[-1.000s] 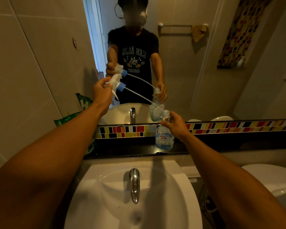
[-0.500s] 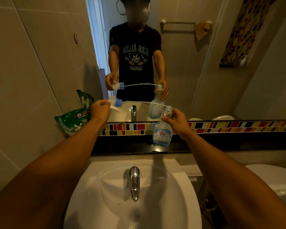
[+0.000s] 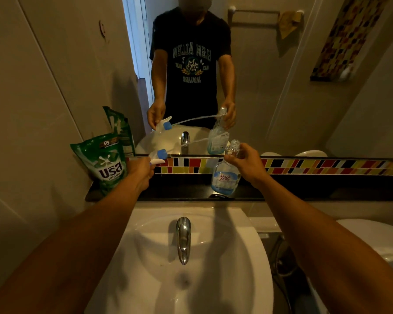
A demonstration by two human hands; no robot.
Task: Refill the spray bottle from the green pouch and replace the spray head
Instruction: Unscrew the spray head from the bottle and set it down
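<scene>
The spray head [image 3: 159,156] is off and out of the bottle [image 3: 225,177], so the opening step looks done and the pouring not yet begun. The left hand [image 3: 141,171] has its grip closed round the white plastic head with its blue collar. The right hand [image 3: 245,162] pinches the clear bottle's open neck; its base rests on the dark glossy worktop [image 3: 304,191]. Just left of the left grip leans the soft, crinkled green pouch [image 3: 104,164]. Next, probably, the head must be laid down so that hand can take the pouch.
</scene>
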